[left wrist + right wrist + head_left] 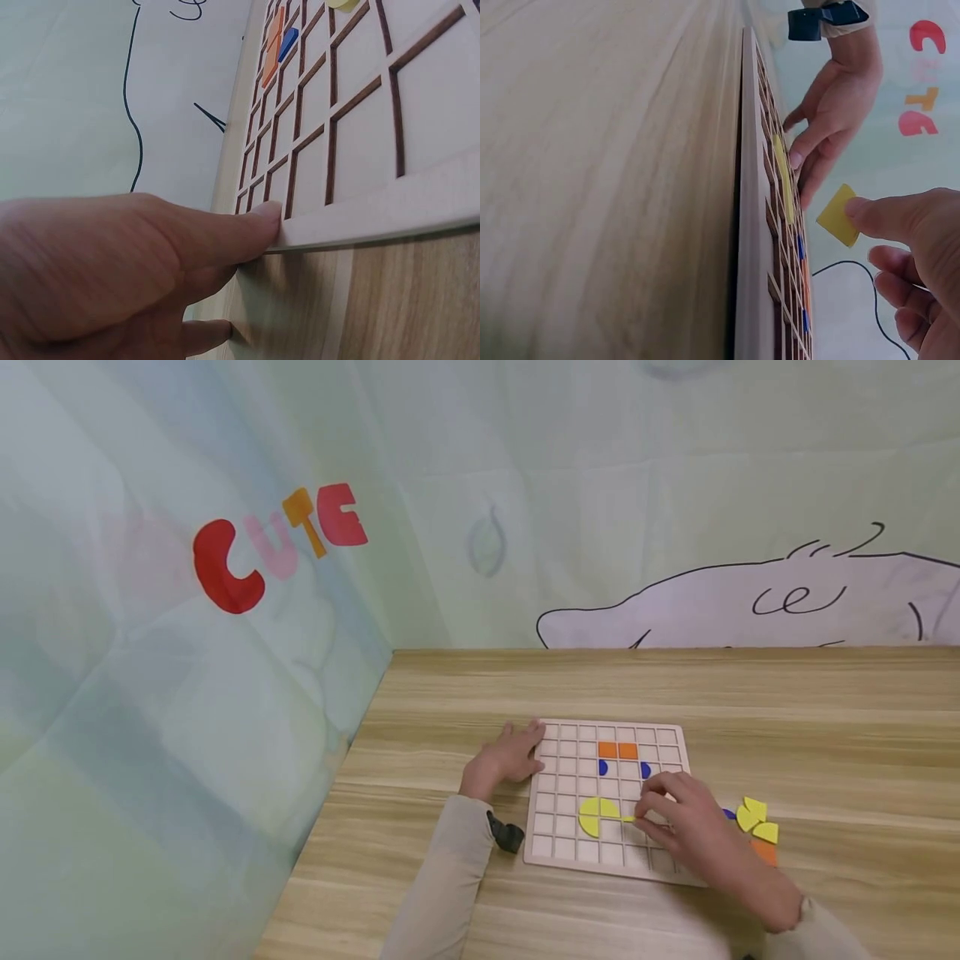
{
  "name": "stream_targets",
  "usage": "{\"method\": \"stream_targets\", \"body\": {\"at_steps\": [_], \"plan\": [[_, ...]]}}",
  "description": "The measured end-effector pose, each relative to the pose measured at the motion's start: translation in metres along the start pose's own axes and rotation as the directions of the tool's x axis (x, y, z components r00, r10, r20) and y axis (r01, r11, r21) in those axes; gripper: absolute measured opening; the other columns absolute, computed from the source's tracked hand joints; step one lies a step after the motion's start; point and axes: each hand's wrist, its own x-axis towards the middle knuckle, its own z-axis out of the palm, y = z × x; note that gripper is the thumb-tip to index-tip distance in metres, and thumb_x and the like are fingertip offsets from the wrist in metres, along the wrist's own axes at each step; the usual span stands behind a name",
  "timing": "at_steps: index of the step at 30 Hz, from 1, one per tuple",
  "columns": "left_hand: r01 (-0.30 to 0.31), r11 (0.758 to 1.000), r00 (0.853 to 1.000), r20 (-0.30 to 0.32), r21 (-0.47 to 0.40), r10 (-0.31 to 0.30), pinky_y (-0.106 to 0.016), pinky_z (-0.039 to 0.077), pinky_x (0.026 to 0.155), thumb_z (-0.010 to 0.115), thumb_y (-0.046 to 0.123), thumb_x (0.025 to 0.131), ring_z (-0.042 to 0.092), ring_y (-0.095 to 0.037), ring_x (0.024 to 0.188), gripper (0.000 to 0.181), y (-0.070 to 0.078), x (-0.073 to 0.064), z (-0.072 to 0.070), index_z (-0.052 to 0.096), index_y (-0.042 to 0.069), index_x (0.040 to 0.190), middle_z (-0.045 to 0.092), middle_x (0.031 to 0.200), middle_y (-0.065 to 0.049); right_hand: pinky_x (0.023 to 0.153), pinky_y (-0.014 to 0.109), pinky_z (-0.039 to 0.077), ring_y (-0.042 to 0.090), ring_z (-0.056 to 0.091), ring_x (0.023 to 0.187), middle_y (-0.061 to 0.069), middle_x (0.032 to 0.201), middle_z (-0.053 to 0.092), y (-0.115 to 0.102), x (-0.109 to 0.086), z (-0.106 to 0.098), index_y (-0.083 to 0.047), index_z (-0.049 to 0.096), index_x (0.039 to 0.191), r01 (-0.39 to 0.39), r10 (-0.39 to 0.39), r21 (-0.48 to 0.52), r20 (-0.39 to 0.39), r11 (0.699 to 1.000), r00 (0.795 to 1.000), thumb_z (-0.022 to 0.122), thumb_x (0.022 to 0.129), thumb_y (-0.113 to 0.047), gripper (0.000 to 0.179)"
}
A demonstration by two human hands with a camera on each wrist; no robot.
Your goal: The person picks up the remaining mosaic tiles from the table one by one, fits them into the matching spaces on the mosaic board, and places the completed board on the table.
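Note:
A square pale wooden grid board (570, 857) lies on the table. Along its left side, my left hand (513, 755) touches the edge; in the left wrist view the thumb (259, 223) rests on the rim and the other fingers reach past it. Above the board's lower right part, my right hand (686, 827) pinches a small yellow tile (840, 215) between thumb and fingers, off the surface. Yellow quarter-circle tiles (589, 824) sit in the cells just left of it. Higher up are two orange square tiles (617, 750) and two blue half-round tiles (646, 770).
Right of the board, partly behind my right hand, loose yellow tiles (752, 814), an orange tile (765, 852) and a blue tile (728, 814) lie on the wooden table (450, 693). Printed cloth walls (450, 485) stand behind and to the left.

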Motion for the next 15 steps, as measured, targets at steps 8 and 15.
{"method": "stream_targets", "body": {"at_steps": [8,15], "plan": [[-0.002,1.0,1.0,0.001,0.002,0.002,-0.068,0.013,0.111,0.052,0.026,0.099,0.004,-0.035,0.148,0.063,0.0,0.0,0.0,0.021,0.018,0.154,0.011,0.162,0.003,0.077,0.037,0.046,0.012,0.053,0.088,-0.003,0.093,0.062,-0.007,0.001,0.013,-0.024,0.067,0.075,0.001,-0.001,0.0,0.035,1.0,0.999,0.087,0.065,-0.015,0.025],[0.002,1.0,1.0,0.002,0.015,-0.002,-0.067,0.014,0.111,0.051,0.027,0.099,0.003,-0.034,0.148,0.064,0.001,-0.001,0.0,0.02,0.019,0.154,0.01,0.162,0.004,0.08,0.037,0.047,0.012,0.053,0.09,-0.005,0.094,0.061,-0.009,0.0,0.022,-0.024,0.067,0.074,0.008,-0.007,-0.008,0.054,1.0,0.999,0.087,0.065,-0.016,0.023]]}}
